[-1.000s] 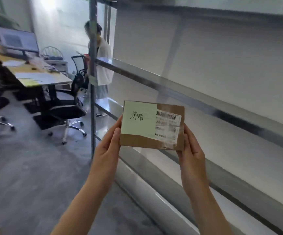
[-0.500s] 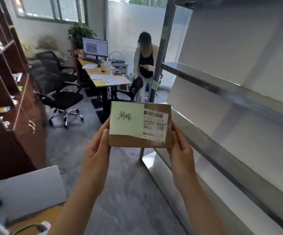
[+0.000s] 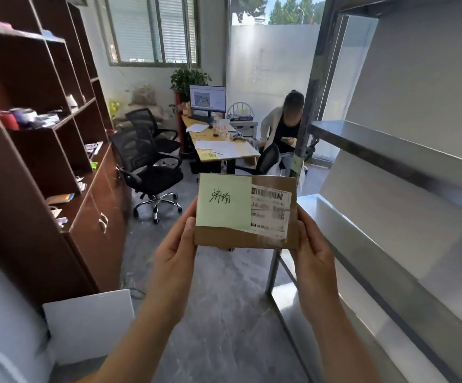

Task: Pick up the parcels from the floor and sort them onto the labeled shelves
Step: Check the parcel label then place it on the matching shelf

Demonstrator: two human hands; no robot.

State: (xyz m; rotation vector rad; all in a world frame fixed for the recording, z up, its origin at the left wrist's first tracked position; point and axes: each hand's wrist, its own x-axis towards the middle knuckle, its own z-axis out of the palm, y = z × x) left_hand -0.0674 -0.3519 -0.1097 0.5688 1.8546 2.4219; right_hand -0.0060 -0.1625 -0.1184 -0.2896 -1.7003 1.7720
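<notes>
Shelves (image 3: 390,145) swung rightward, parcel (image 3: 224,237) label facing viewer, long axis horizontal, left hand (image 3: 174,258) and right hand (image 3: 314,258) gripping its ends

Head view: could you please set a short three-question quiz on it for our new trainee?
1. True or false: the left hand and the right hand both hold the parcel.
2. What colour is the handwritten note on the parcel? A) green B) red C) blue
3. Fill in: the barcode label sits to the ___ of the note.
Key: 1 true; 2 A; 3 right.
</notes>
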